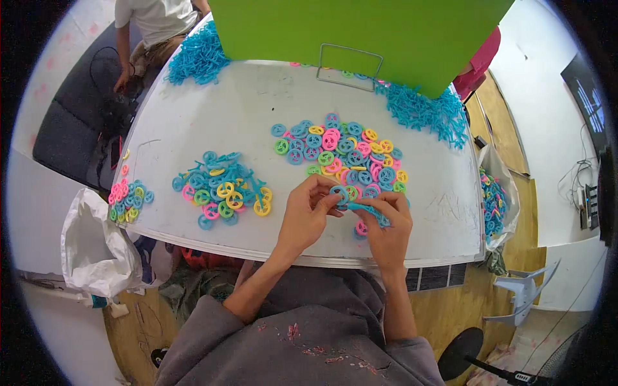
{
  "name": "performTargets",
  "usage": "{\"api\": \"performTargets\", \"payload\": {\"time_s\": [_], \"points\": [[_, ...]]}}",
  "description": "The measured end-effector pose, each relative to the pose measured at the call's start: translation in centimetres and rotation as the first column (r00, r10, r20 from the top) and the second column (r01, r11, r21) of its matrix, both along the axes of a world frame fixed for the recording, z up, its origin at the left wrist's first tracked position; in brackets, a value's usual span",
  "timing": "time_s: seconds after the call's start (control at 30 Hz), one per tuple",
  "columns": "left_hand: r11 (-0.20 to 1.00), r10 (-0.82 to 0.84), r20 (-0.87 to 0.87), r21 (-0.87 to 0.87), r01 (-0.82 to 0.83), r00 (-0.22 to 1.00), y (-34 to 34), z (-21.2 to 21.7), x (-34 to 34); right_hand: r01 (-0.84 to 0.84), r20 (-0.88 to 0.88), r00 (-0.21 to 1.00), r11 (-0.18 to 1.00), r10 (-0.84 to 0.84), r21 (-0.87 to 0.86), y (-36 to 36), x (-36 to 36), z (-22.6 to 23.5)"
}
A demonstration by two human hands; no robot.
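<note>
Between thumb and fingers, my left hand (308, 211) grips a small blue plastic wheel (339, 193) with an open, spoked middle. My right hand (389, 226) is closed on a blue plastic stick (368, 210), its end close to the wheel; whether the two are joined I cannot tell. Both hands are above the white table's near side, in front of a loose pile of blue, pink, yellow and green wheels (329, 139). To the left lies a second pile of wheels and blue sticks (223, 186), some of which look fitted together.
A green panel (360, 32) stands across the far side, with a wire frame (349, 67) before it. Blue sticks are heaped at its left (198, 56) and right (425, 114). White sacks hang by the table's left (96, 251) and right (508, 186). Other people sit beyond.
</note>
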State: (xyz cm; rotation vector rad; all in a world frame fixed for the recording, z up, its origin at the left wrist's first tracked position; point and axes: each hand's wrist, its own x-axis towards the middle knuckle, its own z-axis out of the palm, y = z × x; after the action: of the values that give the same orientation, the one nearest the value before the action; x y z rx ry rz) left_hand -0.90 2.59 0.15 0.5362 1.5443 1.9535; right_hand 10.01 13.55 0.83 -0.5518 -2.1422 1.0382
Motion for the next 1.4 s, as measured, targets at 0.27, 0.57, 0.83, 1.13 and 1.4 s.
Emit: {"api": "performTargets", "payload": {"time_s": [0.27,0.57,0.83,1.13,1.4], "points": [[0.993,0.114,-0.230,0.022,-0.112,0.966,0.5,-0.5,0.8,-0.023,-0.002,1.000,1.000,0.023,0.022,0.4,-0.1,0.0],[0.987,0.140,-0.373,-0.018,-0.158,0.917,0.8,-0.9,1.2,-0.160,-0.016,0.987,0.982,0.160,-0.097,1.4,0.0,0.1],[0.991,0.118,-0.375,-0.006,-0.130,0.920,0.7,-1.2,1.3,-0.146,0.021,0.988,0.965,0.154,-0.219,1.9,0.3,-0.3],[0.990,0.135,-0.302,0.080,-0.116,0.944,0.9,-1.0,1.9,-0.096,0.003,0.992,0.761,0.127,-0.641,1.2,0.3,-0.2],[0.971,0.237,-0.282,0.102,-0.216,0.930,1.3,-0.5,2.4,-0.054,-0.073,0.997,0.768,0.010,-0.638,0.2,-0.3,-1.3]]}}
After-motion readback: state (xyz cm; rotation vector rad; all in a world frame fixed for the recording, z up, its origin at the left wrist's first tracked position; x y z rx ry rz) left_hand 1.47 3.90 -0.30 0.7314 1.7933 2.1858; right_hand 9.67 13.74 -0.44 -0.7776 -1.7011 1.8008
